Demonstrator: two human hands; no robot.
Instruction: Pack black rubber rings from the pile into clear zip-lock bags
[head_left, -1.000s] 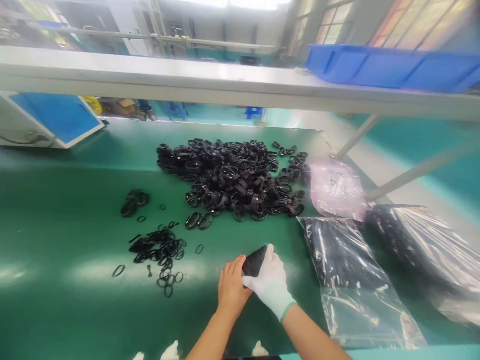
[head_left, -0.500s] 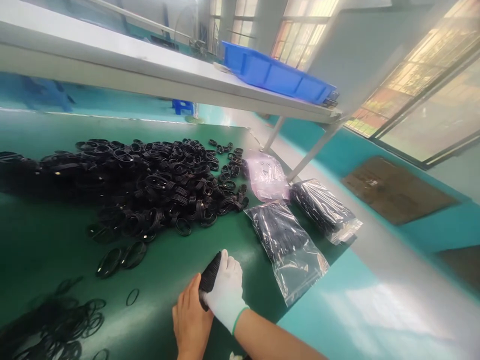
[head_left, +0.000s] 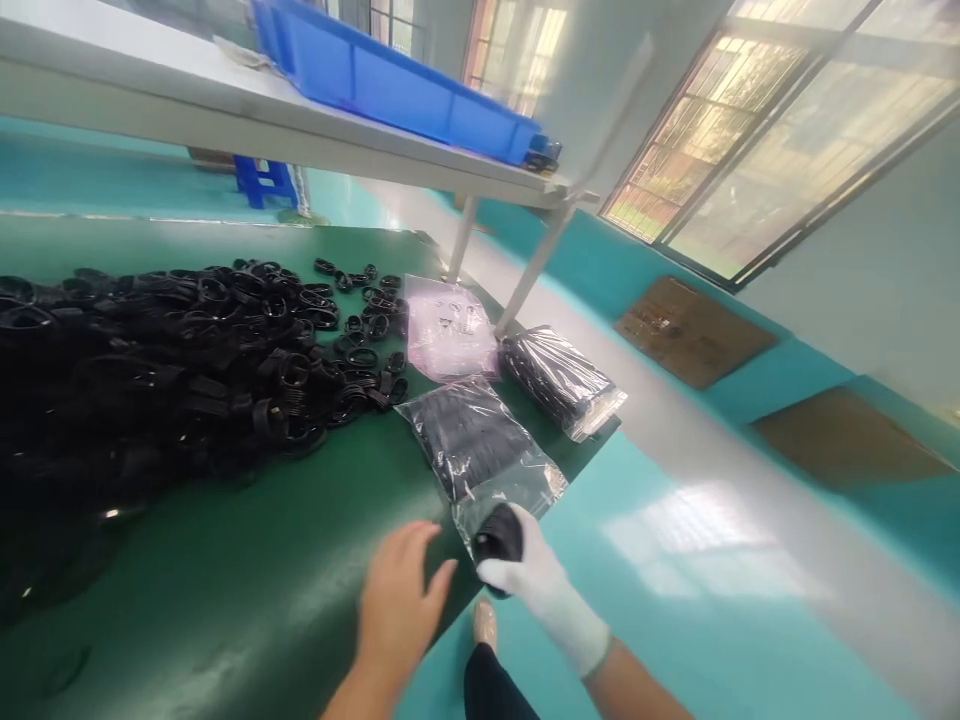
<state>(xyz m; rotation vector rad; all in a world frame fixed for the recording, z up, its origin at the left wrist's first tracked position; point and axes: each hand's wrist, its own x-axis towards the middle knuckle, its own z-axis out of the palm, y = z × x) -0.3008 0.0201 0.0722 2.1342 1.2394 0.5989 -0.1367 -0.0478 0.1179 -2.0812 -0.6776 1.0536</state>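
Note:
My right hand [head_left: 534,580], in a white glove, is closed round a stack of black rubber rings [head_left: 497,538] at the green table's near right corner. It sits just below the mouth of a clear plastic bag of black rings [head_left: 471,440]. My bare left hand [head_left: 397,600] rests beside it on the table [head_left: 225,580] with its fingers stretched out and nothing in it. A large heap of black rings [head_left: 172,360] fills the left of the table.
A pink bag [head_left: 450,330] and a second clear bag of black parts [head_left: 562,378] lie near the table's far right edge. A white shelf [head_left: 225,120] with a blue bin [head_left: 390,85] runs overhead. Teal floor and cardboard sheets [head_left: 694,330] lie to the right.
The view has swung right. My right hand carried the ring stack right to the table corner by the clear bag. My left hand let go of the stack and opened.

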